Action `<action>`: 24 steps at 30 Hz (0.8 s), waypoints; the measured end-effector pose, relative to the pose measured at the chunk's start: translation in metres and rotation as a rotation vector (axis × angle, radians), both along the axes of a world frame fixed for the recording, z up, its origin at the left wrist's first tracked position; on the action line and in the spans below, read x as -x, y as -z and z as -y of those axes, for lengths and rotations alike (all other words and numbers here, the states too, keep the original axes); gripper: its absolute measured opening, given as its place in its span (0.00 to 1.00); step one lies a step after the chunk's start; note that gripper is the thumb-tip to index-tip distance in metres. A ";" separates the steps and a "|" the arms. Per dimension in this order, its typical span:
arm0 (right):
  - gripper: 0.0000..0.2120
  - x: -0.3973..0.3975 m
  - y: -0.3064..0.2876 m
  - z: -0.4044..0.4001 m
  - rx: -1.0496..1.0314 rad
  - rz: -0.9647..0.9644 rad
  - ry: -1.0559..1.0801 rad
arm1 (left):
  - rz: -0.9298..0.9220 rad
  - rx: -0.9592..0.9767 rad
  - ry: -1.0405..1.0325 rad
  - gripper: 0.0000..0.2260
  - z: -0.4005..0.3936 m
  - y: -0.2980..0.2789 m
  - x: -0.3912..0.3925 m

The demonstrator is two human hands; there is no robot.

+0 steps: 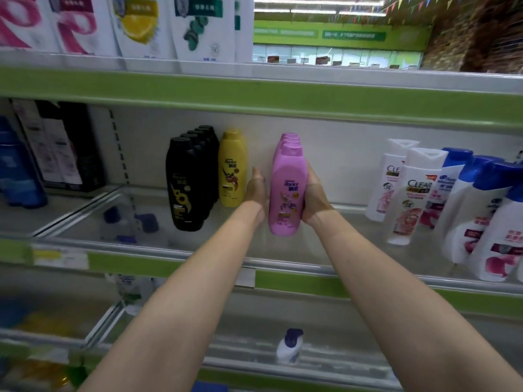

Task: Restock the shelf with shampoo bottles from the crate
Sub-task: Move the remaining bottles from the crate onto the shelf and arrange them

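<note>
Hands flank the front pink plastic shampoo bottle [288,190], both arms stretched forward over the green-edged metal shelf [297,281]. The right hand [314,198] is wrapped around the bottle's right side, palm pressed to it and fingers curling behind. The left hand [255,190] stands flat and upright against the bottle's left side, fingers straight and pointing up; whether the palm actually presses the plastic or sits just beside it cannot be told. The bottle stands upright on the shelf between the two hands, its cap above the fingertips, at the head of a single-file row of matching pink bottles [289,138] running back toward the rear panel.

Just beyond the left hand stands a yellow plastic shampoo bottle [232,168], and past that a row of black shampoo bottles [186,185]. Well off from the right hand stand white bottles with white caps and red labels [414,193], then white bottles with blue caps [486,219]. Under the forearms, on the lower shelf, lies a small white bottle with a dark blue cap [290,346].
</note>
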State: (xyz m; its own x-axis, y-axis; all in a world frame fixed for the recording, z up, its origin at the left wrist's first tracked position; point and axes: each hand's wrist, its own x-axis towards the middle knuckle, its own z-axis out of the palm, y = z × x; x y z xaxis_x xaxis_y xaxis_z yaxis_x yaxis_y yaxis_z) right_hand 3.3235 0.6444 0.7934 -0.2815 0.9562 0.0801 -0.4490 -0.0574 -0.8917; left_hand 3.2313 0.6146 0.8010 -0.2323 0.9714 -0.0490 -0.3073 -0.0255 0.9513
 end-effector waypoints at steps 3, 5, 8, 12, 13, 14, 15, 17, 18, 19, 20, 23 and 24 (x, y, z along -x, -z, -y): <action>0.23 0.000 0.000 -0.001 -0.016 0.001 0.000 | -0.005 0.011 -0.150 0.12 0.012 0.005 0.015; 0.22 0.003 0.000 -0.002 -0.025 0.009 0.014 | -0.031 0.050 -0.141 0.11 0.021 0.008 0.021; 0.24 0.007 0.002 -0.002 -0.026 0.008 -0.015 | -0.241 0.012 -0.053 0.18 0.032 0.009 0.026; 0.25 0.017 0.001 0.000 -0.035 -0.002 -0.039 | -0.402 -0.033 0.032 0.38 0.030 0.001 0.029; 0.25 0.021 0.001 0.001 -0.038 0.006 -0.043 | -0.398 -0.036 0.032 0.37 0.031 -0.001 0.030; 0.26 0.026 0.001 0.002 -0.038 0.008 -0.046 | -0.396 -0.042 0.024 0.32 0.032 -0.005 0.031; 0.26 0.031 0.001 0.002 -0.037 0.012 -0.058 | -0.398 -0.045 0.012 0.26 0.034 -0.007 0.031; 0.27 0.040 0.001 0.002 -0.036 0.023 -0.073 | -0.394 -0.054 -0.011 0.20 0.033 -0.009 0.034; 0.27 0.044 0.001 0.002 -0.041 0.024 -0.081 | -0.394 -0.058 -0.026 0.19 0.032 -0.008 0.037; 0.27 0.048 0.001 0.002 -0.046 0.024 -0.087 | -0.403 -0.061 -0.040 0.20 0.031 -0.007 0.039; 0.27 0.053 0.001 0.002 -0.050 0.027 -0.084 | -0.414 -0.062 -0.052 0.20 0.031 -0.006 0.040; 0.27 0.061 0.002 0.000 -0.055 0.034 -0.071 | -0.413 -0.039 -0.089 0.17 0.031 -0.003 0.043; 0.27 0.062 0.002 -0.001 -0.060 0.036 -0.072 | -0.402 -0.040 -0.095 0.16 0.032 -0.004 0.043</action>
